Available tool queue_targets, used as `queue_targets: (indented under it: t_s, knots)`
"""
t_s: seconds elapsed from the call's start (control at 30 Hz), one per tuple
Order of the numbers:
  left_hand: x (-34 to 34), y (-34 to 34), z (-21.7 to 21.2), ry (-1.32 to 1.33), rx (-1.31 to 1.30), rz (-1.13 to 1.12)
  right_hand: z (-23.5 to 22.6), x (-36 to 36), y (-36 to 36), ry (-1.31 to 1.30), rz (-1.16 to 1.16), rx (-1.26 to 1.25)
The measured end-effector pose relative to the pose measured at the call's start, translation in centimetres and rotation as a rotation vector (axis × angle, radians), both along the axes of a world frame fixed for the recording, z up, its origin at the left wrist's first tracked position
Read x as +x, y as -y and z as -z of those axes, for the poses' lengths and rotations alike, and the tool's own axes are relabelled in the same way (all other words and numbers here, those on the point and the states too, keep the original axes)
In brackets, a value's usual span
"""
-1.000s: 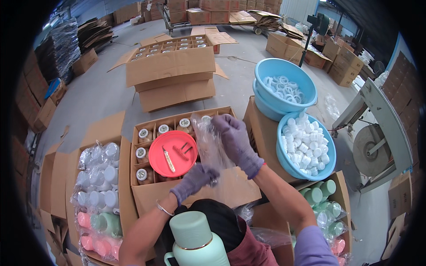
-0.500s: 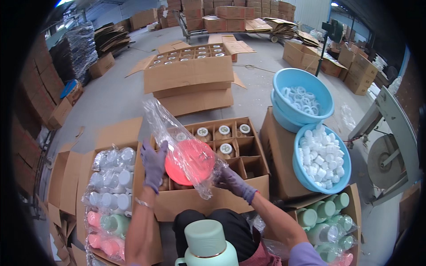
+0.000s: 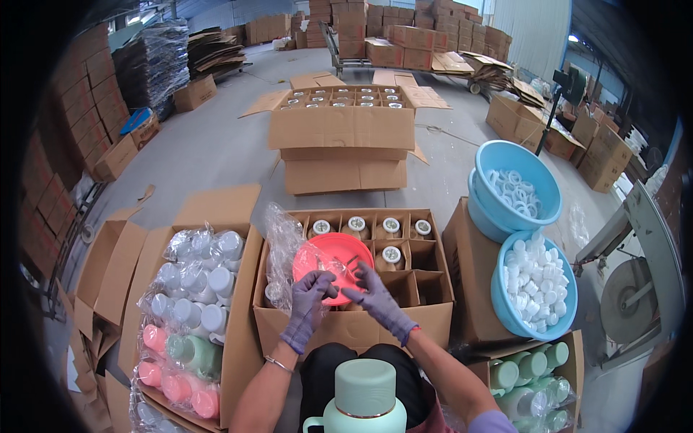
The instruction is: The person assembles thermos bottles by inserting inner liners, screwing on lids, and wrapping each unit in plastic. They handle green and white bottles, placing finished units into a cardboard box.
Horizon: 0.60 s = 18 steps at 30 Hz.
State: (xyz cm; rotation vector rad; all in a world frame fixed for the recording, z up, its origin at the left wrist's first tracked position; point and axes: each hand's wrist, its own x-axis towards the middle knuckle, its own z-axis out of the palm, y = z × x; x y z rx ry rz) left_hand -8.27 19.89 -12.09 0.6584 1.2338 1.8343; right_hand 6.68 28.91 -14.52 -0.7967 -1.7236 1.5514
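Both gloved hands (image 3: 339,296) pinch clear bag (image 3: 285,249) over red dish (image 3: 333,265).

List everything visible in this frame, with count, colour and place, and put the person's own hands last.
divided carton: one, brown, centre, in front of the person; several cells hold capped bottles
plate: one, red-pink, on the divided carton
clear plastic bag: one, at the plate's left edge
bagged flasks: many, white, pink and green, in the open carton at left
basins: three, blue; one holds white lids, the upper pair holds white rings
green flasks: several, in the carton at lower right
mint flask: one, on the person's lap
stacked cartons: brown, beyond, top one open
left hand: purple glove, at the plate
right hand: purple glove, at the plate
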Motion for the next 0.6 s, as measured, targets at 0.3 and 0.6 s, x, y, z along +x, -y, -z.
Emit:
queue_targets:
  t_s: [0.3,0.6]
  knots:
    - [-1.4,2.6,8.7,-1.519,-0.738,-0.159,3.3,-1.3,1.0,0.136,-0.055,-0.232]
    - [0.6,7.5,-1.5,-0.120,-0.250,0.183,-0.4,0.1,1.9,0.158,-0.326,-0.031]
